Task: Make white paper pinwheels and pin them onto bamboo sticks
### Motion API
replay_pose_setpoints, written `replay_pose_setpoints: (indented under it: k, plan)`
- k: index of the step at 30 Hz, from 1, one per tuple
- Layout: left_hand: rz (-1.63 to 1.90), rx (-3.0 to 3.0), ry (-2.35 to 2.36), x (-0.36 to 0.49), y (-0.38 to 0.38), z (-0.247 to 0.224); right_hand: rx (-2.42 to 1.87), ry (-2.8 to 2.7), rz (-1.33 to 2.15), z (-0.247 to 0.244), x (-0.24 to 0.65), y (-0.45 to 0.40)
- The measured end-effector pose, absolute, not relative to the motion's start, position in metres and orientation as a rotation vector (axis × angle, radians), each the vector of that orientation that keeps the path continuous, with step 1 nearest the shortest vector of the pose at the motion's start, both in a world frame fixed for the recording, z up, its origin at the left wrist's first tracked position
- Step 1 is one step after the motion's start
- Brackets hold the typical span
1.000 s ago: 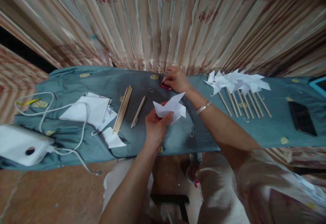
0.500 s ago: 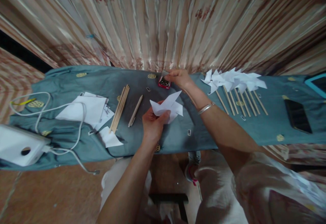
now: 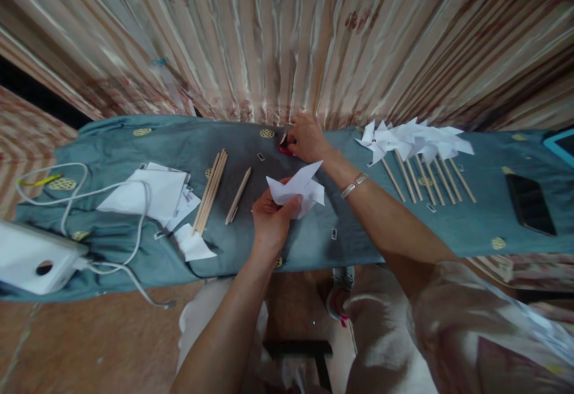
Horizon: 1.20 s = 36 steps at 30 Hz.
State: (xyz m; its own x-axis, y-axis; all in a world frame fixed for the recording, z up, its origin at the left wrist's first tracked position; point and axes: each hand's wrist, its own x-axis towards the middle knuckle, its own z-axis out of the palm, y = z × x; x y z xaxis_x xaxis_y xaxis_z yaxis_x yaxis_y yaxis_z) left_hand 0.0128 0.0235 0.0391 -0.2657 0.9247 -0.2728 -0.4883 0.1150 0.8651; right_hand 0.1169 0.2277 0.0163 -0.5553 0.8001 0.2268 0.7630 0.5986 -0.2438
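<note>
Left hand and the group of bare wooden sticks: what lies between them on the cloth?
A pen lies between the left hand, which holds a white paper pinwheel, and the bare wooden sticks. The head view shows it.

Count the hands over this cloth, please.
2: the left hand holds a white paper pinwheel; the right hand, farther forward, is at a red box and partly covers it.

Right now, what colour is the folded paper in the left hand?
The folded paper is white, clearest in the head view.
</note>
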Motion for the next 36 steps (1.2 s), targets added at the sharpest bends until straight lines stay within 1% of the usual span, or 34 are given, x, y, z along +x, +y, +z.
replay_pose_setpoints:
  k: [4, 11, 17, 23, 28, 32, 36]
  plan:
    - [1.478, 0.525, 1.151, 0.012, 0.024, 0.038, -1.406, -2.555, 0.135, 0.025, 0.115, 0.221]
    - [1.476, 0.531, 1.169, 0.012, 0.024, 0.038, -1.445, -2.512, 0.150, 0.029, 0.109, 0.213]
    - [1.496, 0.520, 1.143, 0.013, 0.023, 0.041, -1.408, -2.310, 0.234, 0.021, 0.116, 0.214]
    - [1.477, 0.551, 1.202, 0.012, 0.023, 0.036, -1.380, -2.092, 0.406, 0.020, 0.126, 0.213]
    - [1.475, 0.578, 1.228, 0.011, 0.024, 0.035, -1.386, -2.004, 0.437, 0.022, 0.132, 0.209]
    - [1.493, 0.555, 1.203, 0.012, 0.025, 0.037, -1.368, -1.891, 0.524, 0.030, 0.155, 0.177]
    - [1.511, 0.529, 1.160, 0.015, 0.025, 0.038, -1.409, -1.875, 0.457, 0.030, 0.186, 0.122]
